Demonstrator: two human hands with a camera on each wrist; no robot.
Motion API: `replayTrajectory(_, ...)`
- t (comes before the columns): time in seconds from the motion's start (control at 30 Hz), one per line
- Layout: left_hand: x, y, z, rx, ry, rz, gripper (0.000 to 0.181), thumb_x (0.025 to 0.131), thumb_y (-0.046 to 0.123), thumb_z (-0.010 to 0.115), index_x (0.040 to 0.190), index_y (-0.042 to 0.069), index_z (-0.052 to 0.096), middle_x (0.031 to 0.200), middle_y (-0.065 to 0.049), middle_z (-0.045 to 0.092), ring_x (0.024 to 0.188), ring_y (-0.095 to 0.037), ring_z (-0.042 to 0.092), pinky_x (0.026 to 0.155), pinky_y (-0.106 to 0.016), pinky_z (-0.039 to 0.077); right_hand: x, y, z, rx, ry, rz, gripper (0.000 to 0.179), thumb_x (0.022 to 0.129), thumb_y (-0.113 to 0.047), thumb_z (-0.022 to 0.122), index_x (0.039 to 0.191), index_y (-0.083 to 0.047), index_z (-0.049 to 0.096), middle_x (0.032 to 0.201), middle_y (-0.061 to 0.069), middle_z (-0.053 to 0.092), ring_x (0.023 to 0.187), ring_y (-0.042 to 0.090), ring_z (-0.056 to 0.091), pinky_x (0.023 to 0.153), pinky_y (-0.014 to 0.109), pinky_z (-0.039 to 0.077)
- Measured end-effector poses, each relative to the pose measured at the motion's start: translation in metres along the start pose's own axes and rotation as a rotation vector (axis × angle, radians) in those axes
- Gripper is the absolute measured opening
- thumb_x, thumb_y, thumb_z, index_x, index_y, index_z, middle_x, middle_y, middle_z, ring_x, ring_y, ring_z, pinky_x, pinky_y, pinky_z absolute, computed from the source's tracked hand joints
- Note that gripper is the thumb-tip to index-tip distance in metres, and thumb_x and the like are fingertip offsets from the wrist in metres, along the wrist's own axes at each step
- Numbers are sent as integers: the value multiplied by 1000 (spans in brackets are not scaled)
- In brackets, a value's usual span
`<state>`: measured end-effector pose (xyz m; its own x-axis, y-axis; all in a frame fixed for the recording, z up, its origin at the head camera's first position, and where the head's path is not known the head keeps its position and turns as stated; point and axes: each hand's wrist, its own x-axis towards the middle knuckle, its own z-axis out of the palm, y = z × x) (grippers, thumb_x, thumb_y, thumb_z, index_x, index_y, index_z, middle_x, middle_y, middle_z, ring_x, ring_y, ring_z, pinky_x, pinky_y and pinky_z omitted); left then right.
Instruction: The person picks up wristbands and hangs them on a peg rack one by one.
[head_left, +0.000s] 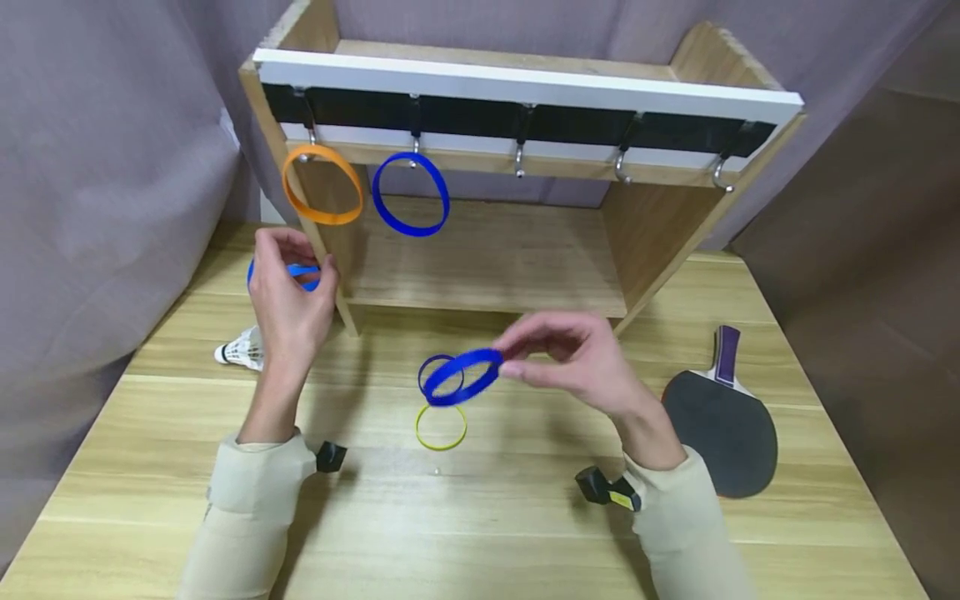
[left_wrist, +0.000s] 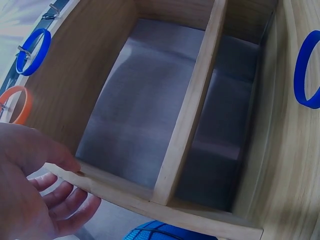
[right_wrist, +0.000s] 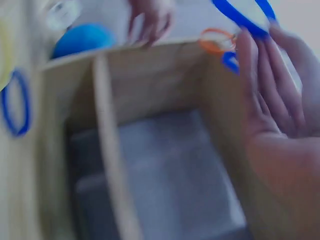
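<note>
Near the shelf (head_left: 487,258) lie a shuttlecock (head_left: 243,349) and paddle (head_left: 723,433).

The left sleeve (head_left: 243,521) and right sleeve (head_left: 686,525) are cream. The left wrist module (head_left: 331,457) is black; the right wrist module (head_left: 592,485) is black with a yellow label (head_left: 622,500).

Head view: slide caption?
Right hand pinches a blue ring while left hand holds the wooden rack by its side.
</note>
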<state>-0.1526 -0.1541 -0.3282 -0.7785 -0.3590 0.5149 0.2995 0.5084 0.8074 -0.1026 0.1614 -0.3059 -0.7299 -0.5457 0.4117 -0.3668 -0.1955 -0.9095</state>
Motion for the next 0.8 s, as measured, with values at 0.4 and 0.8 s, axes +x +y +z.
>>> replayTrajectory(0.4, -1, -1, 0, -12, 2, 3, 29, 86, 3, 67, 109, -1, 51, 98, -7, 57, 84, -12, 62, 71, -24, 59, 57, -30, 3, 564, 619, -163, 25, 85, 8, 71, 109, 10, 65, 105, 26, 67, 87, 30, 70, 82, 32, 59)
replayTrajectory(0.8, 0, -2, 0, -6, 1, 8, 30, 85, 3, 68, 109, -1, 51, 98, -7, 57, 83, -12, 62, 70, -21, 58, 59, -10, -3, 568, 674, -103, 28, 84, 7, 72, 110, 11, 64, 106, 27, 66, 86, 29, 69, 75, 31, 60)
